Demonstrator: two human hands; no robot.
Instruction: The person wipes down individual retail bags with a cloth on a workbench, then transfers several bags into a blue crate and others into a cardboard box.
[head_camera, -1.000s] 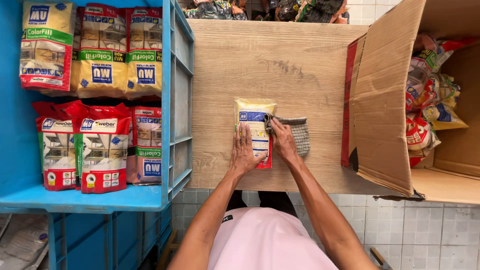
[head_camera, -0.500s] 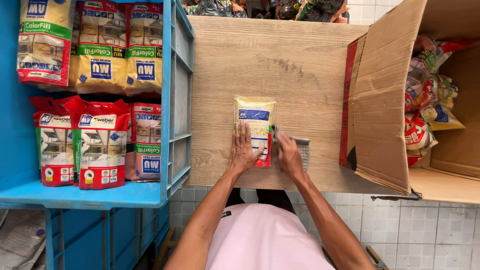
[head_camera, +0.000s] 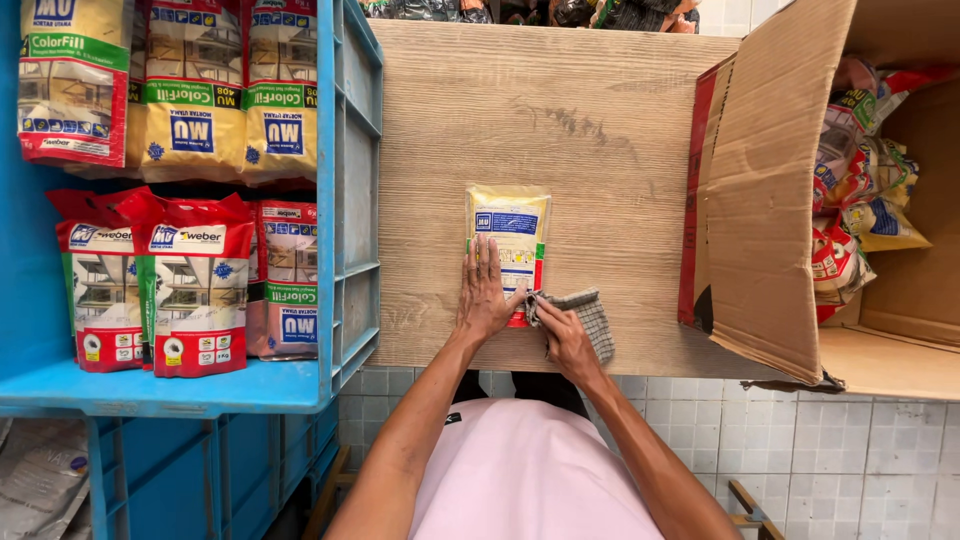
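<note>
Pouch: a yellow pouch (head_camera: 508, 240) with a blue panel and a red and green lower edge is lying flat on the table (head_camera: 560, 130), near the front edge, lengthwise away from the person.
Left hand: the left hand (head_camera: 484, 297) is being pressed flat on the lower left part of the pouch; its fingers (head_camera: 483, 262) are being held straight and only slightly spread, pointing away from the body.
Right hand: the right hand (head_camera: 566, 335) is being rested on a grey checked cloth (head_camera: 590, 318) just beside the lower right corner of the pouch; its fingers are being curled around the bunched near end of the cloth, which is touching the pouch edge.
Cloth: partly covered by the hand, it is lying on the table between the pouch and the box.
Crate: a blue crate (head_camera: 345, 200) is standing at the left of the table; it is being filled with two rows of pouches, yellow ones (head_camera: 190, 90) at the far end and red-topped ones (head_camera: 185, 285) at the near end, packed side by side.
Box: a cardboard box (head_camera: 770, 200) is lying open at the right, one flap hanging over the table; loose red and yellow pouches (head_camera: 850, 200) are being held inside in a heap.
Table: pale wood grain, bare around the pouch.
</note>
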